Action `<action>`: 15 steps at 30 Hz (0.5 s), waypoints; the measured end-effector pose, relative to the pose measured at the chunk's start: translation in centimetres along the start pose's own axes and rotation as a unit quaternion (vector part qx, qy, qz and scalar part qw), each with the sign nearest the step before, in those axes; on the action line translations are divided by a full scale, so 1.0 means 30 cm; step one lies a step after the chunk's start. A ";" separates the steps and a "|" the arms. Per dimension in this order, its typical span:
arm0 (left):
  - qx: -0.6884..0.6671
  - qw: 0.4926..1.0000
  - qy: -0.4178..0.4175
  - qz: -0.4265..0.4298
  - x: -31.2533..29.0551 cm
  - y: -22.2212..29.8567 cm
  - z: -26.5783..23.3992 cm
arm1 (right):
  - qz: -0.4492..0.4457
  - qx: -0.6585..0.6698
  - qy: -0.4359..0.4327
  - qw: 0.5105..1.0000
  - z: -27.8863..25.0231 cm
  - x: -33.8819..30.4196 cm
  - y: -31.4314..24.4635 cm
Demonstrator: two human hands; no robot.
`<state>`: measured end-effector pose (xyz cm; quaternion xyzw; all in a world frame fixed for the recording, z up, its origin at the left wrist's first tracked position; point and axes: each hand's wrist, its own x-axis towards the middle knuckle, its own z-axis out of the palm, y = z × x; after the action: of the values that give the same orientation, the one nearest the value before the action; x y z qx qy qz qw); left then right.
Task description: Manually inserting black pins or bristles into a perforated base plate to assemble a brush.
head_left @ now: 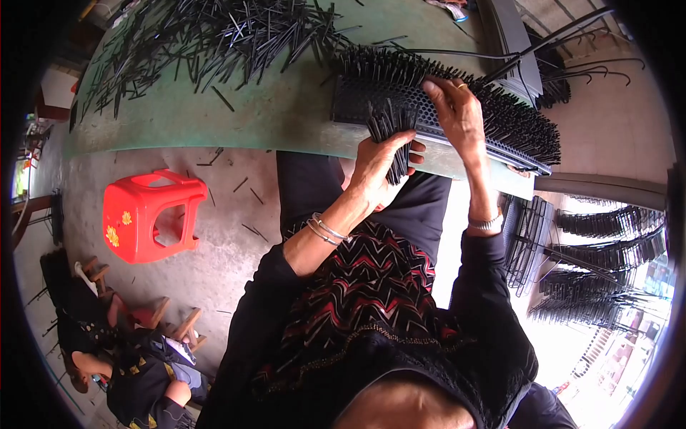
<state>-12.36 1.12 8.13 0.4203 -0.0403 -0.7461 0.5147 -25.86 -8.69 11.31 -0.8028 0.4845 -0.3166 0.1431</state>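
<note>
My left hand is wrapped round a bundle of thin black sticks, held upright just in front of a black perforated board. Rows of the same kind of stick stand in the board's holes along its far side and right part. Over the board's middle, my right hand has thumb and forefinger pinched together at the edge of the standing sticks. Whatever lies between those fingertips is too small to make out. The left end and near strip of the board show bare holes.
A loose heap of black sticks covers the far left of the green table. A red plastic stool stands on the floor at left, with scattered sticks nearby. Wire hooks jut in at right, above hanging racks. Another person sits lower left.
</note>
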 end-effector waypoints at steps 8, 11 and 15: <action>0.048 0.998 -0.039 0.010 0.003 -0.008 0.005 | 0.157 0.215 -0.230 0.936 -0.088 -0.043 -0.020; 0.015 0.999 -0.037 0.003 0.009 -0.021 -0.003 | 0.176 0.272 -0.230 0.918 -0.088 -0.049 -0.006; -0.024 0.999 -0.017 -0.031 0.049 -0.030 -0.021 | 0.150 0.303 -0.085 0.937 -0.105 -0.043 0.012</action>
<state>-12.77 0.58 6.43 0.3964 -0.0182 -0.7694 0.5006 -28.56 -7.51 13.03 -0.6631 0.4666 -0.3535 0.4665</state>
